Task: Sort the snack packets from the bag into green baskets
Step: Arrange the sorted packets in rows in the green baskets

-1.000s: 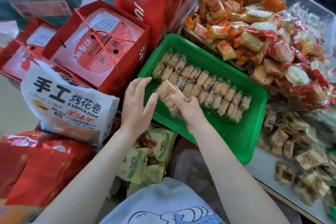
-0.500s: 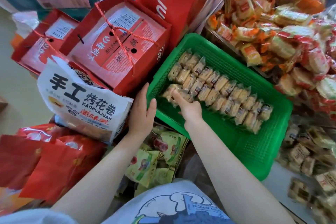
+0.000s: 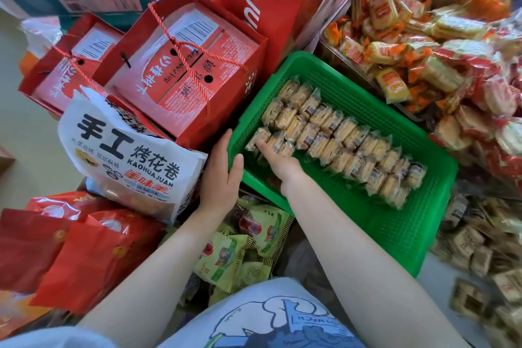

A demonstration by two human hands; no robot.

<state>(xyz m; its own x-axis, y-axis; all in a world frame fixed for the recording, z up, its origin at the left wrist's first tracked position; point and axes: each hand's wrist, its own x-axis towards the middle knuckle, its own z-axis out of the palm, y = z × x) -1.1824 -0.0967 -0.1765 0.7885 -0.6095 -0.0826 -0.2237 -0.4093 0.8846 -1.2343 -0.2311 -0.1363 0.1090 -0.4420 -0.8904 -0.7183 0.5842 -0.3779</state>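
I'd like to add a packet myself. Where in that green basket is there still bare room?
In the green basket, the near-right floor between the packet rows and the front rim is bare, as is a strip along the far wall. The left end is crowded: the right hand works there and the left hand rests on the rim.

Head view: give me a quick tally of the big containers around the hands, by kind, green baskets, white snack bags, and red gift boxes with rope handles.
Green baskets: 1, the green basket.
White snack bags: 1, the white snack bag.
Red gift boxes with rope handles: 2, the near gift box and the far gift box.
Total: 4
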